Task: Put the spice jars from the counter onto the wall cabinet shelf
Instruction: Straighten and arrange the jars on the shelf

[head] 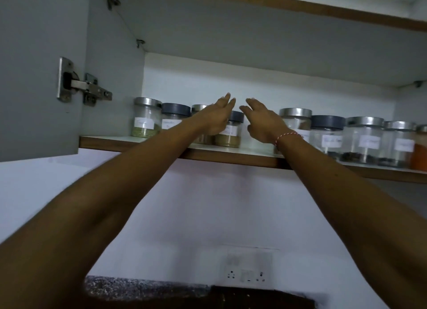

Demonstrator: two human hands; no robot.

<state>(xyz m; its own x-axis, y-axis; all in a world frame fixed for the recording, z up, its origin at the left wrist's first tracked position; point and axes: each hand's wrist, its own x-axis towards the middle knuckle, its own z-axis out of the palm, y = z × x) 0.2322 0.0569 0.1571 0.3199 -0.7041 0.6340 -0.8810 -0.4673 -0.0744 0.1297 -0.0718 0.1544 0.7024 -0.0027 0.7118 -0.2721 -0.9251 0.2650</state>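
Note:
Both arms reach up to the wall cabinet shelf (231, 157), where several labelled glass spice jars stand in a row. My left hand (216, 118) is stretched out with straight fingers in front of a dark-lidded jar of brown powder (230, 133), which it partly hides. My right hand (263, 121), with a red-and-white thread at the wrist, is spread with straight fingers over a gap in the row, just left of a steel-lidded jar (295, 120). Neither hand holds a jar.
At far left stands a steel-lidded jar of green spice (146, 119). More jars (362, 139) fill the shelf's right side. The open cabinet door with its hinge (80, 86) is at left. A wall socket (248, 274) and a dark counter edge (147, 288) lie below.

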